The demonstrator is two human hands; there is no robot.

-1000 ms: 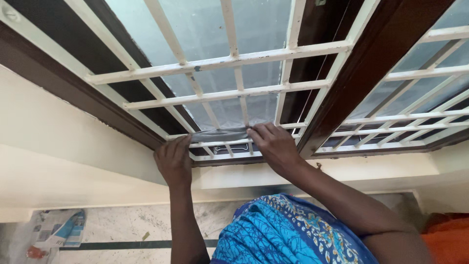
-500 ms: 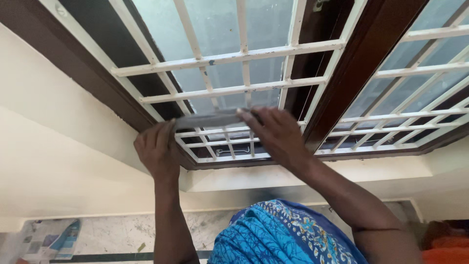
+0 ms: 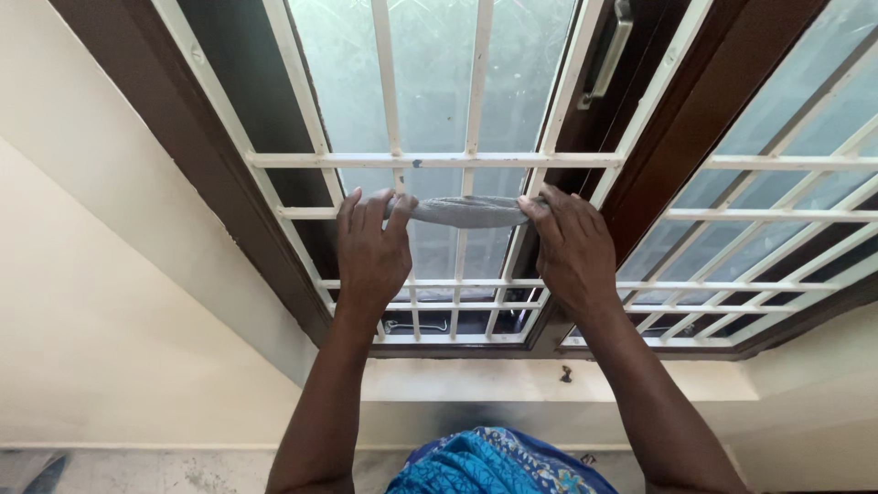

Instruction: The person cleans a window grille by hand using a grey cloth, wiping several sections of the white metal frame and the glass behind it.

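A grey cloth (image 3: 468, 211) is stretched flat along a horizontal bar of the white window grille (image 3: 430, 160). My left hand (image 3: 370, 252) grips the cloth's left end against the bar. My right hand (image 3: 572, 247) grips its right end, next to the dark brown window frame post (image 3: 681, 137). Both forearms reach up from the bottom of the view. Frosted glass (image 3: 430, 82) lies behind the grille.
A metal window handle (image 3: 608, 55) sits at the upper right. A second grille panel (image 3: 768, 229) stands to the right of the post. A cream wall (image 3: 101, 302) is on the left, a pale sill (image 3: 476, 380) below, and blue patterned clothing (image 3: 489, 462) at the bottom.
Both hands have moved the cloth up from a low bar near the sill to a higher horizontal bar. The view has tilted upward and closer to the window.
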